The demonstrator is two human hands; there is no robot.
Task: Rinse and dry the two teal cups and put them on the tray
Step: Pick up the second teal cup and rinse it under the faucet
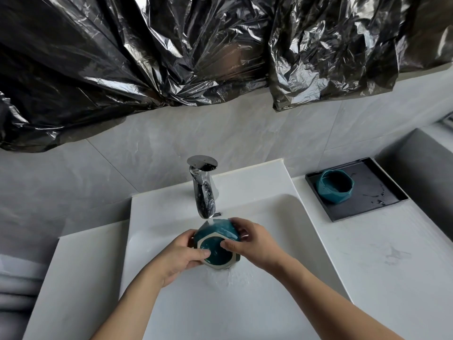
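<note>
- Over the white sink (282, 192), under the chrome faucet (204, 192), both hands grip one teal cup (218, 235) tipped so its base faces the camera while water runs over its wall.
- At the right, the dark tray (382, 190) sits on the counter, spotted with drops, and the second teal cup (334, 190) stands upright on it.
- The left hand (181, 253) closes on the cup's side with its thumb on the foot ring; the right hand (252, 244) closes on the far side with its thumb across the base.
- The cup looks like glazed ceramic: stiff, moderately heavy, breakable, and likely slippery when wet. Its facets and unglazed foot ring probably offer the surest hold.
- No brand, label or writing is legible anywhere.
</note>
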